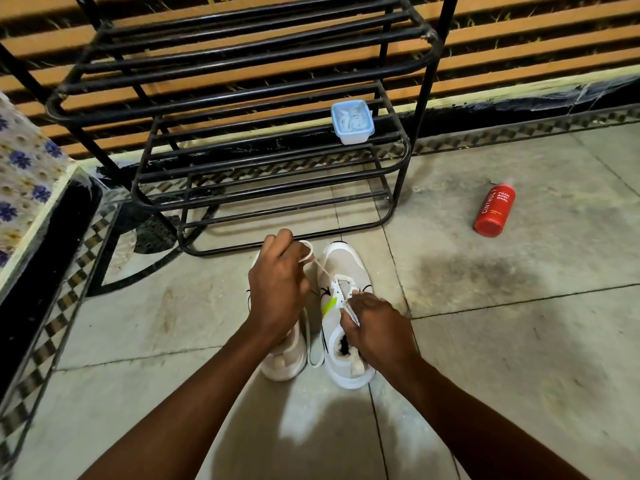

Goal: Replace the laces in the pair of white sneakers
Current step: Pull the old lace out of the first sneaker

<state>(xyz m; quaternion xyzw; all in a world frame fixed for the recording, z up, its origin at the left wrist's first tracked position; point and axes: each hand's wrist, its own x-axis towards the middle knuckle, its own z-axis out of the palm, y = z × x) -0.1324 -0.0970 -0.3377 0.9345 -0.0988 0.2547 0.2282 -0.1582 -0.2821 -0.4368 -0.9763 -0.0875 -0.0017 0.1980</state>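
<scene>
Two white sneakers stand side by side on the tiled floor, toes pointing away from me. My left hand (277,289) hovers over the left sneaker (285,362) and pinches a white lace (320,265), pulled taut up and left from the eyelets of the right sneaker (343,268). A loop of that lace curls round my fingers. My right hand (374,327) grips the right sneaker at its tongue and upper eyelets. Another loose stretch of lace (313,355) lies on the floor between the two shoes. Most of the left sneaker is hidden by my hand.
A black metal shoe rack (398,188) stands just beyond the shoes. On its shelf sits a small pale blue lidded box (352,122). A red bottle (494,210) lies on the floor to the right. A patterned cloth (24,174) covers a ledge at left.
</scene>
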